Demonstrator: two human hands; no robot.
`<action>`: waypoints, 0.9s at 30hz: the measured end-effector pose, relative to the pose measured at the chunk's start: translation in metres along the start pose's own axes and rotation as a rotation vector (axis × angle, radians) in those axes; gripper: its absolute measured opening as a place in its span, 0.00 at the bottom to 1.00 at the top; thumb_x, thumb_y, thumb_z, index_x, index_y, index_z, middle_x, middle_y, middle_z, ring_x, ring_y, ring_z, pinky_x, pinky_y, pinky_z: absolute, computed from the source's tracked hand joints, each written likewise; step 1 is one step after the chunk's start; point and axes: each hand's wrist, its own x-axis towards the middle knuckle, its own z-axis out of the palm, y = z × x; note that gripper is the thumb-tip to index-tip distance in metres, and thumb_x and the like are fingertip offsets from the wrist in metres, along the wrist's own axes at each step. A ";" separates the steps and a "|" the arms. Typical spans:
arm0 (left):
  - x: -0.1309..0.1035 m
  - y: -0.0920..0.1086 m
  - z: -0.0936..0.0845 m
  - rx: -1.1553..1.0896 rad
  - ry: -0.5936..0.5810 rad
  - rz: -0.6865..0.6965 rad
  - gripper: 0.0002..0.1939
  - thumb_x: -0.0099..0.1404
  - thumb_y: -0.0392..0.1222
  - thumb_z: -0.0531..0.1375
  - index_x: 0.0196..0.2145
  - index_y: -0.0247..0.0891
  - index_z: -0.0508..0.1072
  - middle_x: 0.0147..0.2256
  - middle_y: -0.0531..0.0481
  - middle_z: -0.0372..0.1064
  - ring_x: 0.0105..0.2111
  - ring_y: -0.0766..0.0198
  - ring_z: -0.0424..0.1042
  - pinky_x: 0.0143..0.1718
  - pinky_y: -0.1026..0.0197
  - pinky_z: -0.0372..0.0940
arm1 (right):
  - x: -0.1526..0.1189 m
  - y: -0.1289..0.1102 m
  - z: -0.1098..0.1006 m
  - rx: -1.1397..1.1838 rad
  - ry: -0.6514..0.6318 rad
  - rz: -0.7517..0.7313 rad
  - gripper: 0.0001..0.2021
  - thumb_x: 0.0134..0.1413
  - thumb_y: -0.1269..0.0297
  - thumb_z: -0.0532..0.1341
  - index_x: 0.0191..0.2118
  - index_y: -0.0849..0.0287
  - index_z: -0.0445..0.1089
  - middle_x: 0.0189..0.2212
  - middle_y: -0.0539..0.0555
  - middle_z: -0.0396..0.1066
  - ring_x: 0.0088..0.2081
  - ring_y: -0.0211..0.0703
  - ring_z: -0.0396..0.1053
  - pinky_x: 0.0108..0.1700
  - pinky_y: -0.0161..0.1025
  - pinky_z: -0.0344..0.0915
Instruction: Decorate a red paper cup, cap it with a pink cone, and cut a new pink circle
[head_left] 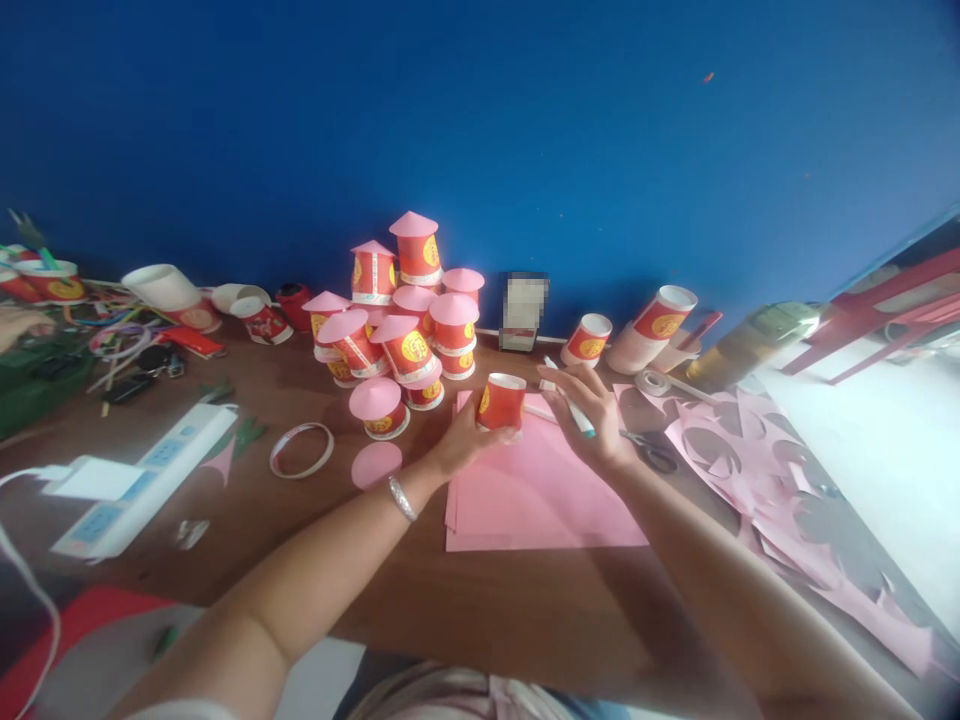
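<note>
My left hand is wrapped round a red paper cup with a yellow emblem, its white rim facing up. Just to the right, my right hand holds a white pen-like tube with a teal end, slanting between thumb and fingers. Both hands are above a stack of pink paper. Left of them stand several red cups topped with pink paper cones, some piled on others. A flat pink disc lies in front of that pile.
Behind my right hand stand a red cup and a leaning stack of cups. Scissors, a tape roll and pink paper scraps lie right. Leftward are a paper ring and a power strip. A blue wall closes the back.
</note>
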 end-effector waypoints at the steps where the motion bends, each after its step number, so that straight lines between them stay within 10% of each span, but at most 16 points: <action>1: 0.001 0.000 0.001 0.000 0.002 -0.003 0.30 0.53 0.50 0.75 0.48 0.36 0.72 0.43 0.44 0.73 0.45 0.53 0.72 0.46 0.52 0.69 | -0.003 -0.011 -0.004 0.061 0.021 0.035 0.14 0.71 0.63 0.58 0.56 0.52 0.76 0.43 0.57 0.77 0.41 0.49 0.78 0.42 0.46 0.76; 7: 0.000 0.001 0.002 0.034 -0.030 0.055 0.31 0.55 0.53 0.75 0.51 0.37 0.73 0.46 0.42 0.74 0.48 0.49 0.72 0.47 0.50 0.69 | -0.016 -0.049 -0.010 0.129 0.095 0.190 0.02 0.67 0.63 0.61 0.41 0.53 0.71 0.31 0.52 0.78 0.29 0.44 0.76 0.31 0.41 0.73; 14: 0.001 -0.006 0.002 -0.027 -0.172 0.127 0.24 0.61 0.50 0.72 0.48 0.39 0.70 0.41 0.46 0.72 0.42 0.56 0.72 0.44 0.54 0.68 | -0.023 -0.062 -0.006 0.030 0.068 -0.039 0.06 0.65 0.71 0.63 0.38 0.51 0.68 0.28 0.48 0.77 0.27 0.41 0.77 0.29 0.37 0.72; 27: 0.000 -0.012 0.008 0.060 -0.062 0.136 0.27 0.56 0.45 0.74 0.49 0.39 0.69 0.40 0.47 0.73 0.41 0.55 0.72 0.41 0.56 0.69 | -0.022 -0.064 -0.007 -0.076 -0.010 -0.216 0.14 0.65 0.77 0.60 0.50 0.51 0.69 0.32 0.51 0.78 0.32 0.43 0.78 0.32 0.40 0.75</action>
